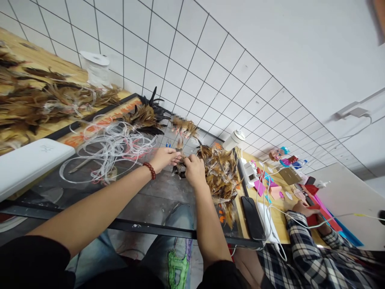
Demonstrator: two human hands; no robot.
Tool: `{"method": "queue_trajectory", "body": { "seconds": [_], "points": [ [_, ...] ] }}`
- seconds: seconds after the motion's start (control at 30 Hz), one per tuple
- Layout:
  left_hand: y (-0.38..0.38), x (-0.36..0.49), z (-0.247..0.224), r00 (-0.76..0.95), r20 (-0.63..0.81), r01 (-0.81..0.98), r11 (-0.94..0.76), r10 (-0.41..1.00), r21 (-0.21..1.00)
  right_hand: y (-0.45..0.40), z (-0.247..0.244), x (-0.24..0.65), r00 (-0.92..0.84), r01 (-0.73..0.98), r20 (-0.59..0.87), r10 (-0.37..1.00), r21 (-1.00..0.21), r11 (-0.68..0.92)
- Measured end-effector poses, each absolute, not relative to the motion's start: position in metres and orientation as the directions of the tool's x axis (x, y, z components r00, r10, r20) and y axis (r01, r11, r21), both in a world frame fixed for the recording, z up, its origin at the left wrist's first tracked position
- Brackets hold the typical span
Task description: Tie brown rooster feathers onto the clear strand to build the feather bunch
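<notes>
Close together over the glass-topped table (150, 200), my two hands work on a small brown and dark feather (179, 144). My left hand (167, 157), with a beaded bracelet at its wrist, pinches it between thumb and fingers. My right hand (195, 170) has its fingers curled at the same feather, their tips partly hidden. Just right of it lies a big pile of brown feathers (221, 172). Beyond my hands sits a small feather bunch (186, 128). Tangled clear tubing or cord (111, 148) lies left of my left hand.
A white box-shaped device (36, 164) stands at the left, with more feathers (60, 100) and a white spool (96, 66) behind it. Black feathers (153, 106) lie near the wire grid (180, 52). To the right are a white bottle (234, 139), phone (252, 216), cables and a co-worker's plaid sleeve (303, 237).
</notes>
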State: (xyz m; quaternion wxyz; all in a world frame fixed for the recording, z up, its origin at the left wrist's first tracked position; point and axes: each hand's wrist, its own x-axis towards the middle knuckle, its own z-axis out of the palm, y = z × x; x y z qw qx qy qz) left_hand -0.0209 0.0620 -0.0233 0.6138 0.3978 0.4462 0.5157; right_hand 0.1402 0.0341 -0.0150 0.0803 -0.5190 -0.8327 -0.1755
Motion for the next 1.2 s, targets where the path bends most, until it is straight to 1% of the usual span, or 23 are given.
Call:
{"method": "queue_trajectory", "body": {
  "seconds": [0.1,0.2,0.33,0.43,0.5,0.57,0.6,0.7,0.8,0.9,1.0,1.1,1.17,1.2],
  "points": [
    [0.061,-0.018,-0.024,0.089,-0.077,-0.108,0.087,0.993,0.99,0.034,-0.015,0.139,-0.458,0.887,0.317,0.831,0.231,0.4],
    [0.058,-0.015,-0.023,0.101,-0.059,0.031,0.056,0.993,0.998,0.034,-0.014,0.138,-0.45,0.891,0.336,0.828,0.237,0.388],
    [0.054,-0.014,-0.02,0.205,-0.055,0.108,0.034,0.977,0.994,0.035,-0.014,0.138,-0.439,0.897,0.355,0.826,0.226,0.379],
    [0.055,-0.015,-0.018,0.206,-0.075,0.113,0.052,0.976,0.992,0.035,-0.016,0.14,-0.409,0.912,0.403,0.819,0.161,0.376],
    [0.056,-0.016,-0.016,0.15,-0.1,0.041,0.095,0.984,0.995,0.035,-0.016,0.142,-0.337,0.936,0.462,0.821,0.067,0.346],
    [0.058,-0.019,-0.013,0.071,-0.121,-0.122,0.129,0.99,0.984,0.034,-0.015,0.142,-0.263,0.944,0.492,0.83,-0.046,0.326],
    [0.059,-0.021,-0.01,0.024,-0.138,-0.224,0.14,0.99,0.964,0.033,-0.015,0.141,-0.243,0.939,0.485,0.84,-0.1,0.329],
    [0.06,-0.029,-0.003,-0.103,-0.222,-0.484,0.146,0.97,0.863,0.03,-0.013,0.136,-0.268,0.898,0.391,0.88,-0.23,0.376],
    [0.062,-0.035,0.0,-0.114,-0.272,-0.627,0.143,0.955,0.766,0.028,-0.016,0.128,-0.299,0.878,0.225,0.927,-0.316,0.36],
    [0.064,-0.038,-0.001,-0.044,-0.302,-0.705,0.185,0.952,0.685,0.029,-0.021,0.126,-0.254,0.88,0.042,0.966,-0.406,0.249],
    [0.066,-0.039,-0.003,0.019,-0.311,-0.729,0.226,0.95,0.646,0.031,-0.023,0.128,-0.257,0.864,-0.045,0.965,-0.457,0.209],
    [0.065,-0.038,-0.005,0.068,-0.282,-0.707,0.245,0.957,0.663,0.031,-0.022,0.13,-0.288,0.861,-0.043,0.957,-0.448,0.239],
    [0.063,-0.037,-0.006,0.082,-0.258,-0.681,0.243,0.963,0.691,0.032,-0.02,0.132,-0.27,0.857,0.02,0.963,-0.452,0.249],
    [0.062,-0.037,-0.007,0.08,-0.25,-0.664,0.239,0.965,0.709,0.034,-0.02,0.133,-0.238,0.844,0.075,0.968,-0.478,0.244]
  ]
}}
